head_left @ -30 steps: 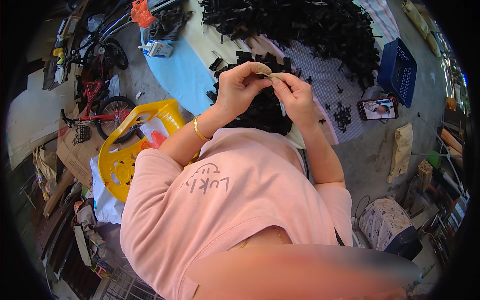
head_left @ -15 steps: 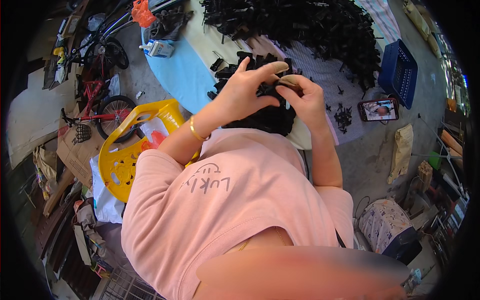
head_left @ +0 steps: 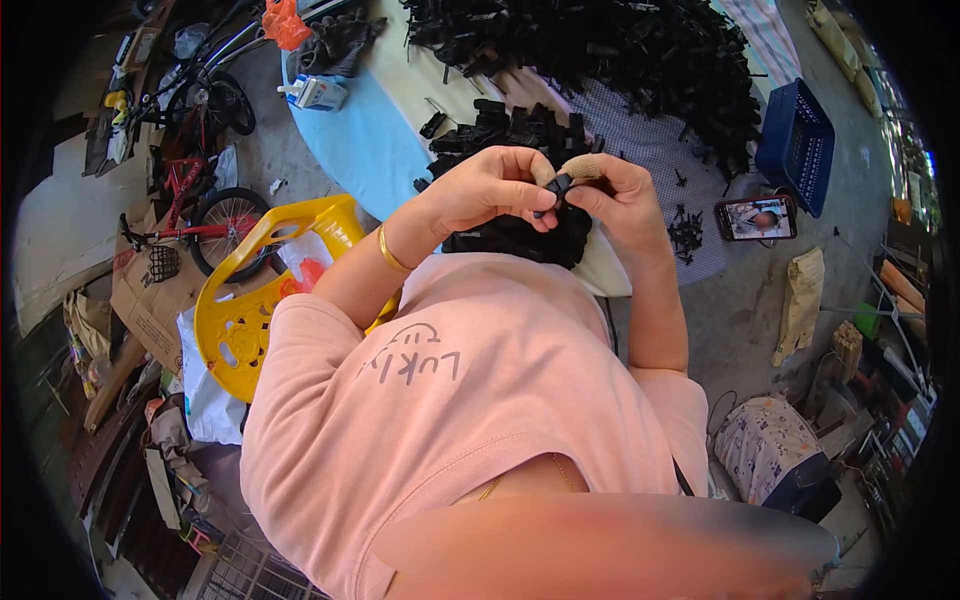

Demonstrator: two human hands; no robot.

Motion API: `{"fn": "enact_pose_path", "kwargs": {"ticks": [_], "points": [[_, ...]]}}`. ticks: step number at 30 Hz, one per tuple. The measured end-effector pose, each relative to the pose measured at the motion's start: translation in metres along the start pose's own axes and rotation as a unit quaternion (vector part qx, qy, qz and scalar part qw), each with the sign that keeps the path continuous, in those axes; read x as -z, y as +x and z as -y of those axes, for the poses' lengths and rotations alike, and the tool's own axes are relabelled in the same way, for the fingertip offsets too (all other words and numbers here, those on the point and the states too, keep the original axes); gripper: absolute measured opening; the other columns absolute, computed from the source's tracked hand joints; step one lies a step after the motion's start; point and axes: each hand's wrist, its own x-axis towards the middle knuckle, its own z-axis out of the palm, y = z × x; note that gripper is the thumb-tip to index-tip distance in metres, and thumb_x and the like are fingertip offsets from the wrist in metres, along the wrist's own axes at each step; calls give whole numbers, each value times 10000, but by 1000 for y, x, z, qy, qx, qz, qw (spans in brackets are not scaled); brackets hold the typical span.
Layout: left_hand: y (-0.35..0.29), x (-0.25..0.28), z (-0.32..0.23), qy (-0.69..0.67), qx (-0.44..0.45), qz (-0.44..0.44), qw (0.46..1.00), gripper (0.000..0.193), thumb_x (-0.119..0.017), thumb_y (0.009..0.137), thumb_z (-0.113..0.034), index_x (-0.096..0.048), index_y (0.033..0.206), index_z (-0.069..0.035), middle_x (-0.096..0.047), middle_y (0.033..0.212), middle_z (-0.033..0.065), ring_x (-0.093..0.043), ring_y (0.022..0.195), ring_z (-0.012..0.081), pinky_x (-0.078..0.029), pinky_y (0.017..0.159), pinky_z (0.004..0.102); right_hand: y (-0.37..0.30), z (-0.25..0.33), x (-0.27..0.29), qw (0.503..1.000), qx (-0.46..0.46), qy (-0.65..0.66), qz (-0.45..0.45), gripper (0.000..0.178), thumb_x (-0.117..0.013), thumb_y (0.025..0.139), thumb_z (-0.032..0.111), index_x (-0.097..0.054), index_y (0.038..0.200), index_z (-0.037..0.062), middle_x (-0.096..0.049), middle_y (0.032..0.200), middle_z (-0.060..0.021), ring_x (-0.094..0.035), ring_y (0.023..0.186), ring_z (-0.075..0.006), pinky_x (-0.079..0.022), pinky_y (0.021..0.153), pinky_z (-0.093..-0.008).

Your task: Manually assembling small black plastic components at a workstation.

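Note:
Between the fingertips of both hands is a small black plastic part (head_left: 558,188); its exact kind does not show. My left hand (head_left: 495,185), with a gold bangle on the wrist, pinches it from the left. From the right, my right hand (head_left: 615,195) closes thumb and finger on it. Tan finger covers (head_left: 588,170) sit on the index fingers. Just under and beyond my hands lies a heap of similar black parts (head_left: 510,135), partly hidden by them.
A far larger pile of black parts (head_left: 600,50) spreads over cloths ahead. On the right are a blue basket (head_left: 797,145), a phone (head_left: 757,219) and loose black pieces (head_left: 686,235). A yellow chair (head_left: 228,330) stands at my left, with a red bicycle (head_left: 190,232) beyond it.
The left hand has gone from spread fingers to a pinch on the black part. My right hand has shifted slightly, and both now meet on the same piece.

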Motion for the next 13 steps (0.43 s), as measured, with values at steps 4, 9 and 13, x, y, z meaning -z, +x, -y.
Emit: {"fn": "enact_pose_path", "kwargs": {"ticks": [4,9,13], "points": [[2,-4,2,55,-65,-93,992,176,-610,793,-38,-502,915,29,-588,923,117,-628,839,201,-524,760,292,4,-1,-16,985,-9,-34,-170,158,-533,878,98,-576,993,-1,-531,706,41,-408,579,4,-314,501,-141],[3,-14,8,220,-213,-188,933,185,-559,828,8,-485,993,43,-571,947,100,-613,868,176,-512,762,275,0,-7,-25,977,-24,-125,-170,150,-514,899,144,-575,940,14,-474,663,68,-350,547,6,-273,468,-151],[3,-17,9,230,-213,-183,932,275,-563,829,8,-465,1084,35,-563,979,99,-609,876,171,-508,768,264,2,0,-27,969,-44,-188,-152,150,-528,895,154,-581,946,23,-479,647,61,-392,573,-7,-316,489,-171]]}}
